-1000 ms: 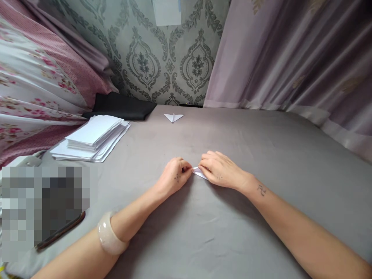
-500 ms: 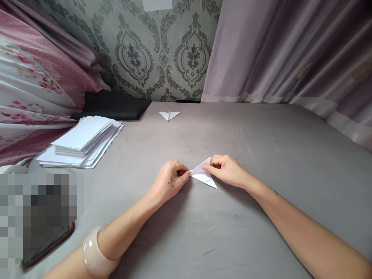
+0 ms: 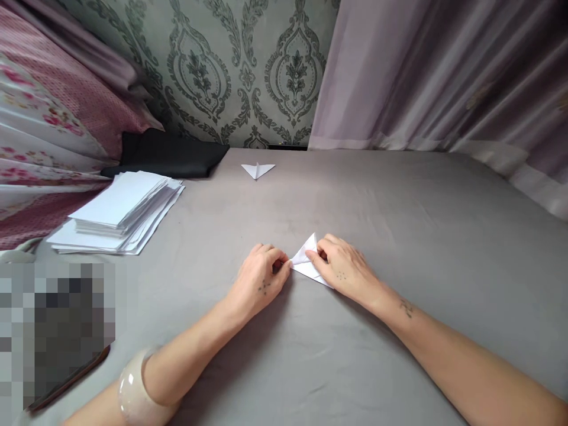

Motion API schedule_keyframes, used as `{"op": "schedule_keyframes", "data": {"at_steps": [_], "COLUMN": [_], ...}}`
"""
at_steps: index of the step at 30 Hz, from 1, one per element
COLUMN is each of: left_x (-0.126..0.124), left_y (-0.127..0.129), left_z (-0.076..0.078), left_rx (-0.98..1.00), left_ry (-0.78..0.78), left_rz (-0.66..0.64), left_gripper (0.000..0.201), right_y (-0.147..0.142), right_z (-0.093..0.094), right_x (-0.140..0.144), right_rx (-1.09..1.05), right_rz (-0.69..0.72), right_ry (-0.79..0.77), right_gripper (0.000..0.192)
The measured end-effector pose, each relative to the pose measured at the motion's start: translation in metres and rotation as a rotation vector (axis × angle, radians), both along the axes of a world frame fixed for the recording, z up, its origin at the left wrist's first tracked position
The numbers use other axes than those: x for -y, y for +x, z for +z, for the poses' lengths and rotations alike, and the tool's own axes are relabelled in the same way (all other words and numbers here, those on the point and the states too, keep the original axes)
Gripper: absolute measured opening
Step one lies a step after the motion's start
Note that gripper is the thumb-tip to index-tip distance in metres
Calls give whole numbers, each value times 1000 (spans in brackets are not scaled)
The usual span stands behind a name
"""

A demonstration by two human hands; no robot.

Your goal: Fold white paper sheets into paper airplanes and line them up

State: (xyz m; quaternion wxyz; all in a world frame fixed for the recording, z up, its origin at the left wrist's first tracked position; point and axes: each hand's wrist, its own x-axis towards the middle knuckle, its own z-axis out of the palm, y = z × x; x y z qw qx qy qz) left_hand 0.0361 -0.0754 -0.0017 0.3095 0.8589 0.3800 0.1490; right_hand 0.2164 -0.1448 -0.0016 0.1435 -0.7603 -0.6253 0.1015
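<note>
A small folded white paper plane (image 3: 303, 258) lies between my hands, low over the grey sheet. Its narrow tip is pinched between the thumb and fingers of my left hand (image 3: 262, 273). My right hand (image 3: 344, 266) grips the wider end, thumb on top of the upper flap and fingers curled behind it. That flap stands partly raised, while the lower wing runs under the right hand and is partly hidden. Farther back, another finished-looking paper plane (image 3: 257, 171) rests on the sheet, its nose toward me.
To the left is a stack of white paper (image 3: 118, 204), with a folded black cloth (image 3: 168, 155) behind it. A dark phone-like device (image 3: 73, 378), partly pixelated, lies at the lower left. Curtains (image 3: 377, 71) and a patterned wall (image 3: 246, 71) border the far side.
My right hand has shifted slightly left and turned over the paper, covering more of the lower wing. The left hand keeps its pinch on the tip. The view has tilted slightly.
</note>
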Motion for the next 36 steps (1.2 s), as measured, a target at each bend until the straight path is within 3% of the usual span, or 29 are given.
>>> {"op": "schedule_keyframes", "data": {"at_steps": [7, 10, 13, 22, 28, 36], "left_x": [-2, -2, -3, 0, 0, 2], "left_y": [-7, -5, -4, 3, 12, 9], "left_z": [9, 11, 10, -2, 2, 1], "left_rx": [12, 2, -7, -60, -82, -74], "left_ry": [-115, -131, -118, 57, 8, -48], "left_rz": [22, 43, 49, 57, 106, 102], "left_gripper": [26, 19, 12, 16, 16, 7], "right_y": [0, -1, -2, -2, -2, 9], "right_z": [-2, 0, 2, 3, -2, -1], "right_x": [1, 0, -1, -2, -2, 0], "right_rx": [74, 70, 63, 57, 92, -36], "right_rz": [18, 12, 4, 26, 18, -50], "right_ry": [-5, -21, -30, -30, -6, -20], "right_gripper": [29, 29, 29, 30, 27, 35]}}
